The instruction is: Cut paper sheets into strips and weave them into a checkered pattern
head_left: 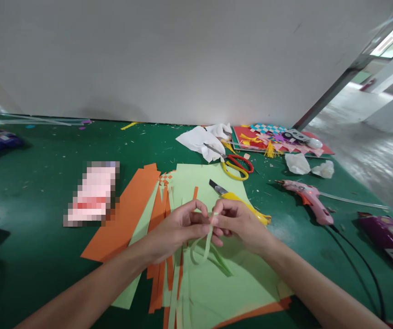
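Observation:
A thin light green paper strip (201,261) is pinched between the fingertips of my left hand (186,224) and my right hand (239,221), curling into a loop below them. Both hands meet over a light green paper sheet (244,283). Orange paper strips (157,228) and more green strips lie under and left of my left hand. A small orange-and-white checkered woven piece (165,178) sits at the top of the strips. Just beyond my right hand rests a yellow utility knife (241,200) with its blade out.
Scissors (236,167) with red and yellow handles lie behind the paper. On the right are a pink glue gun (308,196) with a cord and a purple power strip (388,237). Crumpled white tissue (199,141) and a red board (323,148) with paper scraps sit near the wall.

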`<state>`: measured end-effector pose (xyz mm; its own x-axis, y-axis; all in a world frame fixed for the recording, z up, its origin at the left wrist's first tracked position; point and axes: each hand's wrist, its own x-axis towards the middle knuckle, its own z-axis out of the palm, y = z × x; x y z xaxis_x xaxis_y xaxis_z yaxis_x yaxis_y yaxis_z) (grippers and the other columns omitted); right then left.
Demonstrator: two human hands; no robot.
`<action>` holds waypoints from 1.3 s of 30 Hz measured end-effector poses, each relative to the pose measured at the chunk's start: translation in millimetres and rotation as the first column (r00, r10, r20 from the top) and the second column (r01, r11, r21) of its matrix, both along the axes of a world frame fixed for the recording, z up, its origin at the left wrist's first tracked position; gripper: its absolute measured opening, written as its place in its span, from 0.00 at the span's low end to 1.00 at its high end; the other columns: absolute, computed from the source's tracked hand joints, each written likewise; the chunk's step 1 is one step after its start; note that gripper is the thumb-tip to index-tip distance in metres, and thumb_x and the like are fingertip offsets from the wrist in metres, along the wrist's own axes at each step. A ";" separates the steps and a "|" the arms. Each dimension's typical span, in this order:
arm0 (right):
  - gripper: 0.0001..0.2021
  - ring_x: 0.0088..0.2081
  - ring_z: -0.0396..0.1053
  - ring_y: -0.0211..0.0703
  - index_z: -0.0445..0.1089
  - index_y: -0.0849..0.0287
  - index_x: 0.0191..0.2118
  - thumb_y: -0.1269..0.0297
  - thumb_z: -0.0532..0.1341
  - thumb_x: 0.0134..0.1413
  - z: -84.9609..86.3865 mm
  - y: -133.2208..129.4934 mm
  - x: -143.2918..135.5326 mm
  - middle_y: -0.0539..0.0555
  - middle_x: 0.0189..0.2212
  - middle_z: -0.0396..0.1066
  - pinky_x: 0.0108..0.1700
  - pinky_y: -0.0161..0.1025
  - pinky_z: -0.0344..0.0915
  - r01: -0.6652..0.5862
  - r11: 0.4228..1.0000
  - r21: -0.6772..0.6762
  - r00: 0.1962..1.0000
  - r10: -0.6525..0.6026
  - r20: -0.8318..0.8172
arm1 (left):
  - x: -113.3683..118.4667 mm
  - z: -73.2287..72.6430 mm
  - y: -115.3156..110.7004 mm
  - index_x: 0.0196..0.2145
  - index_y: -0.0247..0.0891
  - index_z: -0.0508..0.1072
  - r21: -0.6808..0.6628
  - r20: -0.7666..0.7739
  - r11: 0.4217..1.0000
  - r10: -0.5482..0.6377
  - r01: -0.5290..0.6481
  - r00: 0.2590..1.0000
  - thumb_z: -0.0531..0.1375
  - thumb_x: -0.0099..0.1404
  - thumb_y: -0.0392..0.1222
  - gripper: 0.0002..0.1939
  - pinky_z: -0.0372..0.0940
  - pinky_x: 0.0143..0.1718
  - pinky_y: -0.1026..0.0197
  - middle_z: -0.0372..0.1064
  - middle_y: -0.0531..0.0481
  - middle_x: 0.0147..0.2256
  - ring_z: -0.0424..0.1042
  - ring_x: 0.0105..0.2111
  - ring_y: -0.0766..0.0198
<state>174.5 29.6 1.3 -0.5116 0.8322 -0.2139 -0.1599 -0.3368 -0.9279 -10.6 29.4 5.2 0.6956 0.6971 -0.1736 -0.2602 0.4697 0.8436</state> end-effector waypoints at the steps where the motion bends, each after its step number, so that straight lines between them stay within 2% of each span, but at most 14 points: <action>1: 0.11 0.20 0.67 0.31 0.63 0.59 0.27 0.63 0.65 0.53 0.1 0.0 -0.1 0.43 0.17 0.66 0.21 0.30 0.45 0.002 1.000 0.002 1.000 -0.002 -0.004 | -0.3 -0.1 -0.3 0.36 0.39 0.62 0.002 -0.002 1.000 -0.002 0.002 1.000 0.60 0.66 0.36 0.07 0.61 0.40 0.63 0.74 0.48 0.35 0.76 0.37 0.61; 13: 0.13 0.20 0.68 0.32 0.61 0.58 0.27 0.61 0.65 0.53 -0.4 -0.5 0.2 0.43 0.17 0.66 0.21 0.31 0.45 0.004 1.000 0.018 1.000 -0.004 0.001 | -0.9 2.7 -0.8 0.36 0.39 0.63 -0.005 -0.013 1.000 -0.015 0.015 1.000 0.59 0.66 0.36 0.06 0.61 0.38 0.64 0.75 0.47 0.36 0.76 0.38 0.61; 21: 0.13 0.20 0.67 0.33 0.61 0.58 0.27 0.61 0.65 0.53 1.0 -0.9 0.5 0.43 0.17 0.65 0.21 0.30 0.48 0.012 1.000 0.016 1.000 -0.012 0.001 | -0.8 3.1 -0.9 0.35 0.39 0.64 0.007 -0.033 1.000 -0.011 0.011 0.999 0.61 0.65 0.39 0.07 0.62 0.42 0.61 0.75 0.46 0.36 0.76 0.38 0.60; 23: 0.13 0.19 0.66 0.32 0.61 0.58 0.26 0.61 0.66 0.52 2.3 -0.9 -0.2 0.42 0.16 0.63 0.22 0.30 0.53 0.039 0.999 0.026 0.999 -0.039 -0.010 | -0.3 4.8 -1.4 0.35 0.39 0.64 0.042 -0.079 0.999 0.021 -0.018 0.997 0.61 0.64 0.40 0.07 0.63 0.42 0.60 0.76 0.47 0.36 0.76 0.38 0.60; 27: 0.14 0.19 0.63 0.33 0.62 0.58 0.24 0.61 0.67 0.51 8.1 -1.8 -3.0 0.41 0.15 0.58 0.23 0.34 0.63 0.131 0.989 0.074 0.991 -0.130 -0.016 | 1.6 9.2 -5.5 0.36 0.38 0.70 0.209 -0.298 0.976 0.122 -0.060 0.947 0.61 0.64 0.42 0.06 0.65 0.37 0.63 0.77 0.48 0.35 0.77 0.36 0.60; 31: 0.14 0.17 0.64 0.33 0.61 0.58 0.23 0.62 0.67 0.50 11.2 -3.7 -6.3 0.42 0.16 0.61 0.20 0.32 0.61 0.163 0.981 0.106 0.985 -0.168 0.036 | 4.0 8.0 -10.3 0.38 0.37 0.74 0.288 -0.408 0.956 0.180 -0.061 0.895 0.61 0.63 0.45 0.10 0.67 0.34 0.63 0.77 0.47 0.34 0.77 0.35 0.58; 36: 0.14 0.17 0.64 0.35 0.60 0.57 0.25 0.59 0.65 0.52 7.8 -4.5 -7.1 0.43 0.16 0.62 0.20 0.34 0.61 0.151 0.982 0.110 0.987 -0.156 0.039 | 6.0 4.3 -10.0 0.37 0.36 0.76 0.312 -0.404 0.949 0.169 -0.038 0.899 0.58 0.66 0.45 0.11 0.68 0.35 0.63 0.77 0.47 0.34 0.77 0.35 0.59; 39: 0.15 0.17 0.62 0.32 0.60 0.57 0.23 0.59 0.66 0.50 7.8 -3.7 -6.1 0.43 0.16 0.62 0.19 0.31 0.58 0.181 0.972 0.151 0.973 -0.200 0.118 | 6.4 4.7 -9.7 0.35 0.37 0.77 0.316 -0.400 0.948 0.170 -0.039 0.901 0.58 0.65 0.44 0.10 0.68 0.34 0.65 0.77 0.48 0.32 0.78 0.33 0.60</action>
<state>168.4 25.9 9.1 -0.3160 0.9377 -0.1443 -0.0824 -0.1787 -0.9804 -4.2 19.7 9.9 0.5244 0.8259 -0.2073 0.1128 0.1739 0.9783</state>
